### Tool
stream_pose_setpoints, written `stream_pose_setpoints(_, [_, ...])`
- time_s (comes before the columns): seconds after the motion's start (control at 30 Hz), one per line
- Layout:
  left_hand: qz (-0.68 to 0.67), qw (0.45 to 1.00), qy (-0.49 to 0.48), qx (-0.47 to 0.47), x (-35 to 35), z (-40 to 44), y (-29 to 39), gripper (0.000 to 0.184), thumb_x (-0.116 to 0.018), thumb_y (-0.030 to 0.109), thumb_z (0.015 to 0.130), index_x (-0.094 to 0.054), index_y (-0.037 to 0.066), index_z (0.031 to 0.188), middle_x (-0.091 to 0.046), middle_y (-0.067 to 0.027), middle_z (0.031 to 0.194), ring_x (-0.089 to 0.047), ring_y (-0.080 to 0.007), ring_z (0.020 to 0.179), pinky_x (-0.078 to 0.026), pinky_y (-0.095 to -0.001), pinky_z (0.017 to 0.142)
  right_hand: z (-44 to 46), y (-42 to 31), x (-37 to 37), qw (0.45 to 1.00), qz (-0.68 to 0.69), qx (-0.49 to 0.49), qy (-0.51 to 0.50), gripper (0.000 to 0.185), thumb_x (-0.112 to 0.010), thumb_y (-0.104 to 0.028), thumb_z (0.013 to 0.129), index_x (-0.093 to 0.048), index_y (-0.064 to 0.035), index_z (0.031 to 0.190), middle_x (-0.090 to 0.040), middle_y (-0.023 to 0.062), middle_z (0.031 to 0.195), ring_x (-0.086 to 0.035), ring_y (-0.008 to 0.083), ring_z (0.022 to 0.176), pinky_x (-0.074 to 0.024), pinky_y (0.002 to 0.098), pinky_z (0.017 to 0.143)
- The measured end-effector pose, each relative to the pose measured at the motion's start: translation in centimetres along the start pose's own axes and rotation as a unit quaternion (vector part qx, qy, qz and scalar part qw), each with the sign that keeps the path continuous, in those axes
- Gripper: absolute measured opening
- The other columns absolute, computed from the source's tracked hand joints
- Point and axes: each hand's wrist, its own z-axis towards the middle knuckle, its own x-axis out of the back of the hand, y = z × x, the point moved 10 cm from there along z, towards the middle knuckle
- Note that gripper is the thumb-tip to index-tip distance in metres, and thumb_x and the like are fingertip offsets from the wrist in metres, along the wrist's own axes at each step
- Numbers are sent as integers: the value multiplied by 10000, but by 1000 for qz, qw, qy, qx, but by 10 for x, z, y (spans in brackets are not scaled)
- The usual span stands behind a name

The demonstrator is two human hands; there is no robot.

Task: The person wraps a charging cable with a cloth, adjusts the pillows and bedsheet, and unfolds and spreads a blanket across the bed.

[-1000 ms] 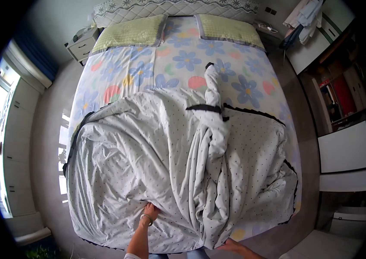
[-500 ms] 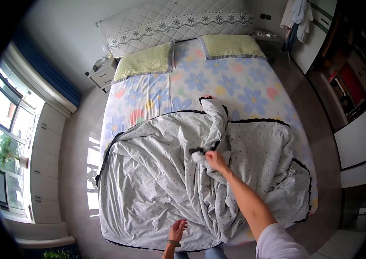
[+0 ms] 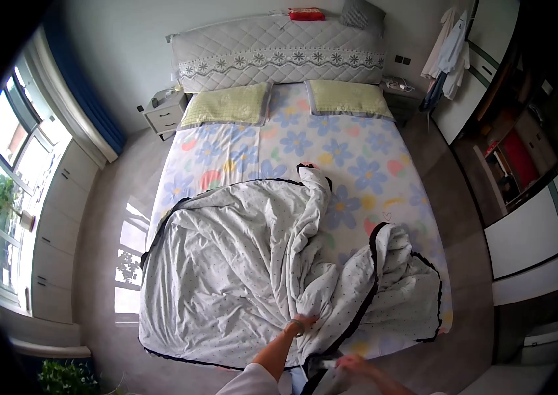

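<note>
Quilt (image 3: 226, 257): seemed soft, light, floppy; black trim (image 3: 356, 318) offered likely hold. Left hand (image 3: 306, 322) touched folds; right hand (image 3: 352, 364) blurred at near edge; both grips unclear.

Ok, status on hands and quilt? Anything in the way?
Left hand on quilt folds. Right hand near black trim, blurred; grip unclear. Quilt rumpled, sheet partly exposed. No obstruction seen.

The person's bare left hand (image 3: 306, 322) is reaching out front, forearm (image 3: 275, 356) slanting up from a pale fabric sleeve (image 3: 252, 382), finger pose hard to read. Their bare right hand (image 3: 354, 364) is lower, closer in, kinda blurry, fingers (image 3: 343, 361) bent.
</note>
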Motion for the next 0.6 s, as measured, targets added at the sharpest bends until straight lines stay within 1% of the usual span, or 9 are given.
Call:
stream_pose_setpoints(0.03, [-11,980,195,-33,14,-4,-2,859,-658,639,608,-553,-88,1053,-603,-243,967,-584,-271,954,-447,-355,813,-30,-42,80,961,-14,200,190,265,-473,-267,836,-650,-70,846,-542,7,645,-496,115,595,-419,295,551])
stream_pose_setpoints(0.07, [-14,980,193,-37,7,-9,6,859,-658,639,608,-553,-88,1053,-603,-243,967,-584,-271,954,-447,-355,813,-68,-39,142,950,63,-30,303,334,-426,-277,850,-645,-27,890,-609,58,799,-545,178,719,-436,310,676])
stream_pose_setpoints(0.13, [-24,937,326,-123,26,-61,43,716,-653,574,666,-590,-81,948,-628,-212,841,-619,-248,830,-476,-352,717,-127,1,282,844,-47,-52,531,347,-391,-283,881,-549,4,768,-524,96,666,-520,225,639,-402,393,604])
stream_pose_setpoints(0.2, [-125,889,282,-338,-1,-142,125,604,-587,530,759,-553,-72,803,-601,-209,682,-595,-323,641,-443,-399,585,-182,-69,330,644,-291,-109,699,248,-436,-207,871,-541,17,853,-546,159,747,-556,311,736,-410,414,662])
stream_pose_setpoints(0.27, [122,904,232,-338,-67,-216,183,493,-570,504,793,-541,12,798,-543,-188,637,-562,-355,648,-425,-420,584,-168,-153,323,583,-372,-2,722,265,-474,-213,873,-566,16,970,-556,184,954,-541,321,891,-417,393,767])
stream_pose_setpoints(0.37, [212,756,139,-604,-182,-275,222,302,-567,312,818,-471,36,891,-552,-162,893,-575,-324,798,-473,-398,614,-77,-268,274,869,-112,189,444,607,-472,-461,873,-452,22,1239,-412,210,1297,-385,326,1210,-307,378,992])
stream_pose_setpoints(0.47, [246,747,105,-608,-226,-280,210,284,-565,291,809,-472,29,869,-551,-143,861,-577,-302,788,-480,-372,652,48,-235,194,975,-145,-20,168,1254,-559,-743,618,43,54,1376,-111,279,1425,-148,322,1340,-180,353,1069])
stream_pose_setpoints(0.53, [268,723,94,-630,-227,-277,196,269,-559,282,813,-480,27,845,-550,-137,842,-576,-294,779,-482,-366,659,108,-144,162,955,-222,-152,127,1294,-765,-450,602,169,46,1348,-384,304,1264,-554,334,925,-484,371,711])
stream_pose_setpoints(0.6, [297,695,86,-649,-218,-273,176,256,-554,274,816,-488,26,822,-549,-131,824,-576,-286,771,-484,-361,665,112,-92,140,951,-111,-266,108,1231,-764,-238,621,197,46,1336,-582,198,875,-411,160,394,-377,307,369])
